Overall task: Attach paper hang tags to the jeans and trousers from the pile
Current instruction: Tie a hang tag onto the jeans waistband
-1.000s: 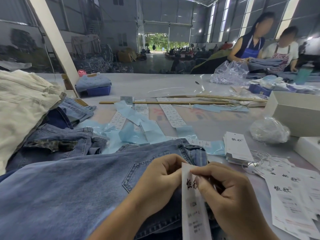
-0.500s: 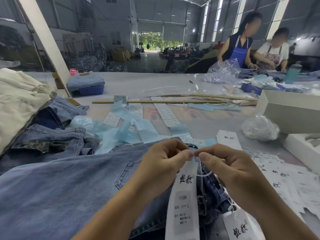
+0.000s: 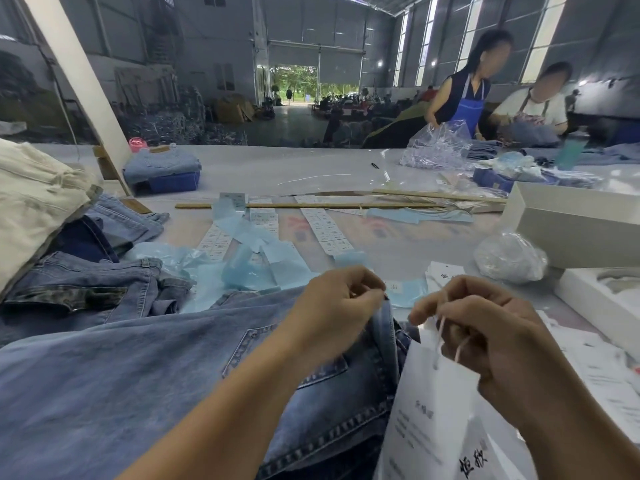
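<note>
The blue jeans (image 3: pixel 145 382) lie flat at the near table edge; the left hand (image 3: pixel 337 315) pinches their top edge; just beside it, the right hand (image 3: pixel 485 337) grips a white string (image 3: pixel 440 337) with the paper tags (image 3: pixel 433 420) hanging below; past them lie blue strips (image 3: pixel 263 268); then bare grey table (image 3: pixel 294 168) reaches the far edge.

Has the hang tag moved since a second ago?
Yes. The hang tag has gone right and down: it hung in front of the jeans, and is now off their right edge, under the right hand.
</note>
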Available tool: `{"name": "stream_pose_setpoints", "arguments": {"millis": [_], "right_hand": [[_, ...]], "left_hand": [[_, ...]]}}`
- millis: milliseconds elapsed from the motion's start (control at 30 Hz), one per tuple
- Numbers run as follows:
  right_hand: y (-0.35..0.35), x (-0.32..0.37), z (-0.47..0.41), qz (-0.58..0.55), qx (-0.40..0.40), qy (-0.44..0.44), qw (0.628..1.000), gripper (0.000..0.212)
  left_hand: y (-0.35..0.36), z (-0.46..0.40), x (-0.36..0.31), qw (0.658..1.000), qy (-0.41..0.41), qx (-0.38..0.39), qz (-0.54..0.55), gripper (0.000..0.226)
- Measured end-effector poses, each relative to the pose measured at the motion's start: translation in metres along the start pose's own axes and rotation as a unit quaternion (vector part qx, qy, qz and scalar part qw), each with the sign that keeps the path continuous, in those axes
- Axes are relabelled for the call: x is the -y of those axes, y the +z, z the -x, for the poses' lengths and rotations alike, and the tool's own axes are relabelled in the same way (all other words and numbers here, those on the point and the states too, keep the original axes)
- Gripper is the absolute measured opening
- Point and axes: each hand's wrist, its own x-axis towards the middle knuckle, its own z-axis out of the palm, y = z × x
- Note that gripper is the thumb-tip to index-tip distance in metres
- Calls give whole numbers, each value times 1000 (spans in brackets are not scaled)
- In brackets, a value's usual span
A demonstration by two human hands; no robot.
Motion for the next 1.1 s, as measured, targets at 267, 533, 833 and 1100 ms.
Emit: {"name": "stream_pose_setpoints", "arguments": {"millis": [267,533,833,1100], "right_hand": [[-1,1,6,-53,-27,56,997,21],[6,-19,3,151,-39,65,986,30],[17,-28,1,220,-42,39,974,23],[25,-28,0,329,-40,-4,943,22]], "left_hand": [[14,-27,17,964,-58,45,-255,40],[1,-31,29,975,-88,55,-197,23],[-19,-15,42,994,-100,-8,-51,14],[-51,11,45,968,-212,32,130,51]]}}
